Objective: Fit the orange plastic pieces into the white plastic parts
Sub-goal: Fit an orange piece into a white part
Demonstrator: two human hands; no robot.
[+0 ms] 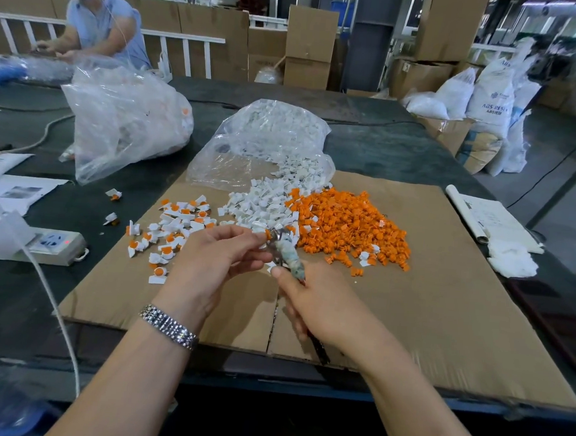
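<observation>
Head view, downward over cardboard [443,294]

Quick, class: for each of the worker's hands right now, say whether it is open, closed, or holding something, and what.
Left hand: fingers pinch a small part at the tool's tip.
Right hand: grips the pliers-like tool.

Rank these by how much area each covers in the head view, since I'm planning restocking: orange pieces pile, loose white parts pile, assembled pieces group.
1. Orange pieces pile, largest.
2. Assembled pieces group and loose white parts pile: similar spread, too close to rank; the white parts also continue into the clear bag.
</observation>
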